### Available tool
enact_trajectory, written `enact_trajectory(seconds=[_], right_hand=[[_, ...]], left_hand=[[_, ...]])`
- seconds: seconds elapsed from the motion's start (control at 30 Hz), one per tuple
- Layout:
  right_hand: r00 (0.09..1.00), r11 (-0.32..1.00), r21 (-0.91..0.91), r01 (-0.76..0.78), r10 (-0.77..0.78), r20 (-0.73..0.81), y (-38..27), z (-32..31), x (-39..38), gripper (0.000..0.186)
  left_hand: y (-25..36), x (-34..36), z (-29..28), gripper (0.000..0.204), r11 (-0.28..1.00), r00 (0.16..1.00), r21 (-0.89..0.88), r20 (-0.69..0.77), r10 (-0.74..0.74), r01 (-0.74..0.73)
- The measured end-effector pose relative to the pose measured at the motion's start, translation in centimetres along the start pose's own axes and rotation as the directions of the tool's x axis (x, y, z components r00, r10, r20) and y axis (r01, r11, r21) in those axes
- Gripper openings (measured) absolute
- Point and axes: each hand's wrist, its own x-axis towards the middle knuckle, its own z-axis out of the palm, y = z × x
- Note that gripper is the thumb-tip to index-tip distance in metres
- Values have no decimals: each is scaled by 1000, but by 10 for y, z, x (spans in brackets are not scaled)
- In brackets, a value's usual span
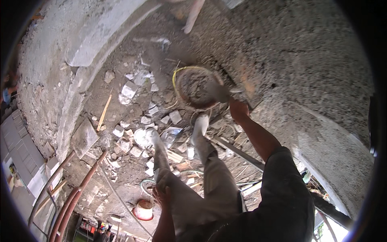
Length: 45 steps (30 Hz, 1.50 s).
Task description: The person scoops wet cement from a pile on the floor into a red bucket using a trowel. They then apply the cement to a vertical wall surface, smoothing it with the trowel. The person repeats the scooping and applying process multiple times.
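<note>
My right hand (239,109) is closed around the handle of a trowel (218,92). Its blurred grey blade hangs over the right side of a round tub (176,79) with a partly yellow rim. Grey-brown mortar (195,85) fills much of the tub, which stands on the ground just beyond my feet. Down by my left thigh, my left hand (162,195) rests against the grey trousers with its fingers apart, holding nothing. Part of that hand is in shadow.
Broken tiles and rubble (129,89) litter the ground on the left. A rough cement wall (314,72) rises at right, a curved concrete edge (86,66) at left. Rusty pipes (76,197) stand lower left. A red-and-white bucket (143,210) sits near a long bar (242,153).
</note>
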Motion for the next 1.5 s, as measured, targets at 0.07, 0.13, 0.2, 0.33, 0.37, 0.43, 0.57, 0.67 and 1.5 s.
enact_trajectory(seconds=[0.07, 0.13, 0.2, 0.33, 0.37, 0.43, 0.57, 0.67, 1.5], right_hand=[[996, 997, 30, -73, 72, 45, -23, 50, 38, 22], [980, 950, 244, -197, 180, 89, -71, 104, 65, 25], [970, 904, 354, -242, 212, 122, -105, 131, 97, 28], [993, 867, 485, -116, 113, 34, -131, 148, 101, 39], [994, 846, 528, -73, 104, -30, -124, 151, 93, 42], [992, 804, 588, -93, 128, -18, -104, 158, 62, 44], [987, 795, 600, -92, 151, -50, -77, 137, 40, 45], [921, 908, 416, 53, 116, -372, -55, 150, 34, 41], [928, 282, 916, 287, -318, -193, 201, -465, -56, 30]], left_hand=[[3, 5, -9, 69, 999, 999, 23, 19, -34, 33], [-2, 17, -11, 69, 998, 997, 21, 38, -67, 66], [-1, 24, -10, 68, 993, 992, 49, 65, -111, 108], [-13, 24, -12, 67, 991, 989, 24, 73, -130, 129], [-14, 22, -15, 68, 987, 984, 37, 86, -156, 154], [-12, 28, -18, 68, 982, 977, 52, 101, -189, 184], [-9, 41, -25, 69, 996, 993, 30, 80, -85, 83], [7, 43, -34, 69, 997, 993, -18, 85, -79, 80], [-28, -14, -90, 69, 900, 885, -207, -196, -422, 383]])
